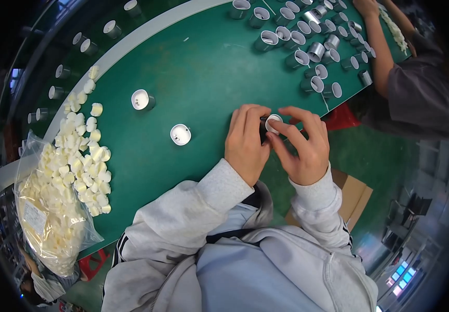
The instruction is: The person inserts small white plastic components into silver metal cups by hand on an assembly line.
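My left hand (246, 143) is closed round a small dark-grey cup (262, 130) at the near edge of the green table. A round white cap (274, 124) sits at the cup's mouth. With index finger and thumb on this white cap, my right hand (307, 151) grips it from the right; its other fingers are curled and raised. To the left of my hands stand two more cups with white tops, a nearer capped cup (180, 134) and a farther capped cup (140, 99). The lower part of the held cup is hidden by my fingers.
Loose cream-white caps (86, 171) lie in a heap at the left, spilling from a clear plastic bag (52, 223). Many grey cups (297, 58), some tipped over, crowd the far right. Another person's arm (380, 57) rests beside them. A cardboard box (357, 197) stands below the table.
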A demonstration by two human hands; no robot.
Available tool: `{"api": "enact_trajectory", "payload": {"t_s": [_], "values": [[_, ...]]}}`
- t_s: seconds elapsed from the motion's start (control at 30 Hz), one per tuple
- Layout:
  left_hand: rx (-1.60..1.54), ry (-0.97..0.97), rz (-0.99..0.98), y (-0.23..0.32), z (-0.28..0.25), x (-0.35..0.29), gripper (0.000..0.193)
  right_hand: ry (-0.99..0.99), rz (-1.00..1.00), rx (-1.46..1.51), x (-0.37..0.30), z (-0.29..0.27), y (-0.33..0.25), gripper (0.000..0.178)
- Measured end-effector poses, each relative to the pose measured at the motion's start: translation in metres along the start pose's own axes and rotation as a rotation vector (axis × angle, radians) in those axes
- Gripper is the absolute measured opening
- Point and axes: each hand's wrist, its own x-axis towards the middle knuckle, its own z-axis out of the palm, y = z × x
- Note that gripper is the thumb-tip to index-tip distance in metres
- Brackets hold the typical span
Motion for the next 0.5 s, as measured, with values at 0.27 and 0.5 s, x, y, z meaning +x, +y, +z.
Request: {"api": "enact_trajectory", "payload": {"t_s": [0.27,0.5], "values": [[0.021,-0.009,0.013,-0.0017,-0.0026,-0.0014,0.040,0.023,0.086,-0.074,0.0003,0.0049,-0.0042,0.020],[-0.013,-0.010,0.022,0.0001,0.0065,-0.0021,0.039,0.040,0.025,-0.074,-0.0055,-0.0029,0.0022,0.017]]}}
